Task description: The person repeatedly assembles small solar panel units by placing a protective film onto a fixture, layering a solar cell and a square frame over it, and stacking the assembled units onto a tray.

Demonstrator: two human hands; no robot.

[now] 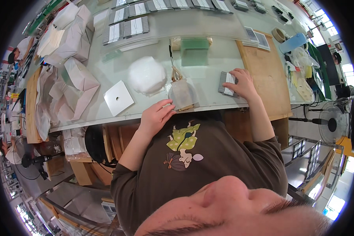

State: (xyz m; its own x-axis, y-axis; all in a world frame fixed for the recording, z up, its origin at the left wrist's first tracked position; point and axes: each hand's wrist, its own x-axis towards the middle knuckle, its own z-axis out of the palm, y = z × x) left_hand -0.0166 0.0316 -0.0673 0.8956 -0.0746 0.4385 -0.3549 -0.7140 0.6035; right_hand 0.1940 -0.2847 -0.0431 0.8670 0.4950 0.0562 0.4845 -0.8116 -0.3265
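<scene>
On the right part of the table, my right hand (pixel 244 84) has its fingers and thumb over a small grey-striped stack with a white band (pixel 225 83), which lies flat on the tabletop. My left hand (pixel 157 117) is at the front edge, its fingers loosely stretched and holding nothing that I can see. Beside its fingertips is a round, flat clear dish (pixel 192 91) with a translucent square sheet (pixel 181 95) over it. A tool with a wooden handle (pixel 176 74) leans behind the sheet. Left of it sits a rounded pile of thin white sheets (pixel 147 75).
A white square card with a dark hole (pixel 118 98) lies at the left, near crumpled wrapping paper (pixel 72 90). Behind the dish stands a green translucent block (pixel 194 52). Rows of banded grey stacks (pixel 136 26) fill the back. A wooden board (pixel 265 74) lies right of my right hand.
</scene>
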